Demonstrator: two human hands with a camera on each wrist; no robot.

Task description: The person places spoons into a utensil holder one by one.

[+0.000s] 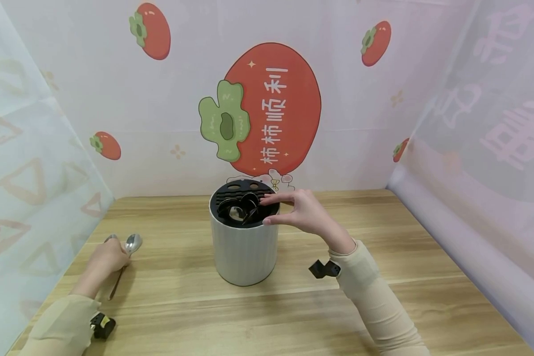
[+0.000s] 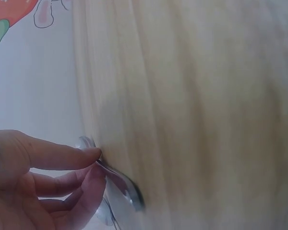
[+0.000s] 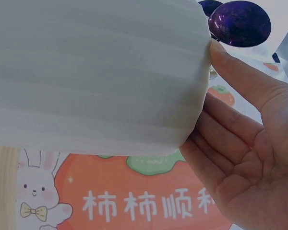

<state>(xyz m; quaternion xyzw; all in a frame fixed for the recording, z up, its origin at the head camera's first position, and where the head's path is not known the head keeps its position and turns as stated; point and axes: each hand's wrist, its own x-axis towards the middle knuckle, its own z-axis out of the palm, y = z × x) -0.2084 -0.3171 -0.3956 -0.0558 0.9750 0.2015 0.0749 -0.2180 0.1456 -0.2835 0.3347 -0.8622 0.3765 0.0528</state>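
On the left of the table, my left hand (image 1: 109, 257) pinches a shiny metal spoon (image 2: 127, 191) between thumb and fingertips. A second spoon's bowl (image 2: 104, 213) shows below the fingers in the left wrist view. In the head view one silver bowl (image 1: 133, 242) lies beside the hand, and a thin handle (image 1: 115, 286) sticks out under it. My right hand (image 1: 300, 212) is at the right rim of a white ribbed utensil holder (image 1: 244, 254), its thumb and fairly straight fingers spread apart. The thumb tip touches the rim; the other fingertips are hidden behind it in the right wrist view.
The holder has a black slotted insert (image 1: 244, 187), and rounded dark, shiny spoon heads (image 1: 238, 213) stand up in it. A wood-grain table (image 1: 182, 316) lies beneath. Behind it hangs a cloth backdrop (image 1: 178, 99) printed with persimmons; pale cloth walls flank both sides.
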